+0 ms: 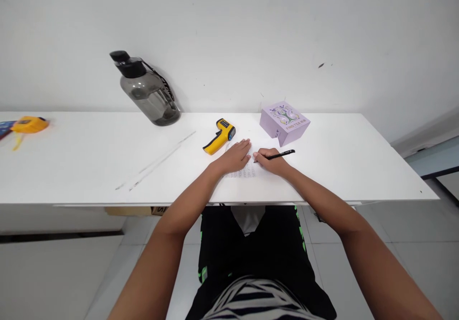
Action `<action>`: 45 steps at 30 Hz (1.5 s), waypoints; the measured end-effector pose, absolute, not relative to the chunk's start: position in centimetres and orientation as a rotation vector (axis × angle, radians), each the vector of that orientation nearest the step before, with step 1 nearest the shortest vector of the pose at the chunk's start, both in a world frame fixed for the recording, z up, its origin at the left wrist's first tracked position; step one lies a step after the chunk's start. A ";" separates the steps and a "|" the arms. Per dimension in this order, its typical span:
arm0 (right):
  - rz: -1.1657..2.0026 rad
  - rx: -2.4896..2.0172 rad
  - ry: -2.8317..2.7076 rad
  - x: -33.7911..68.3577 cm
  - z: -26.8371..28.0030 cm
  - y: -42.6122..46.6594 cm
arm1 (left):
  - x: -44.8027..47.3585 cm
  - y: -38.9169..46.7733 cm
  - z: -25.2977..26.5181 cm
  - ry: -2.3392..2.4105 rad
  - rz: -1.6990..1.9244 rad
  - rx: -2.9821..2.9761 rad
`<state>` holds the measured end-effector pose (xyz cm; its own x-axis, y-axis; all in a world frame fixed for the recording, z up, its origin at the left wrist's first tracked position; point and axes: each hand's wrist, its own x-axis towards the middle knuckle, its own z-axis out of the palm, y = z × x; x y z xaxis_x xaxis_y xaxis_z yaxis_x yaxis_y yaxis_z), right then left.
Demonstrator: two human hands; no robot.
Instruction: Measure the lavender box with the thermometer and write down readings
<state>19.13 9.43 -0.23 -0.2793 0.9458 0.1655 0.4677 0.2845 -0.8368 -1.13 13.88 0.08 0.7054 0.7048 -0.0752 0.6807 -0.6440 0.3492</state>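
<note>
From the head camera, we rest our left hand (234, 157), open with fingers extended, on a sheet of paper (241, 173) marked in rows on the white table (89, 167), as our right hand (269, 161) closes around a black pen (283, 154), its tip at the paper. A yellow thermometer (219, 141) lies beside our left hand; a purple box (286, 120) sits beyond our right.

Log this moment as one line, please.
left hand: flat on paper | right hand: gripping black pen | nearby: yellow gun-shaped device, lilac box
</note>
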 end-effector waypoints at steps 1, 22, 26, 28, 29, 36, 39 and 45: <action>0.865 -1.273 -1.895 19.1 -0.2 9.4 | -1.1 13.8 0.2 1.083 0.100 2.564; 0.885 -1.346 -1.878 18.9 0.3 9.2 | -0.8 12.7 1.9 1.133 0.073 2.532; 0.888 -1.346 -1.832 19.0 0.1 9.3 | -0.7 12.6 2.1 1.134 0.068 2.547; 0.861 -1.366 -1.815 19.1 0.0 9.3 | -0.7 12.6 2.1 1.136 0.062 2.549; 0.846 -1.372 -1.821 19.0 -0.1 9.3 | -0.7 12.6 2.1 1.136 0.057 2.546; 0.802 -1.365 -1.860 19.0 -0.3 9.3 | -0.7 12.8 1.8 1.137 0.063 2.536; 0.821 -1.356 -1.868 19.1 -0.3 9.3 | -0.7 12.9 1.7 1.128 0.070 2.543; 0.858 -1.341 -1.871 19.1 0.0 9.3 | -0.7 12.9 1.7 1.133 0.047 2.540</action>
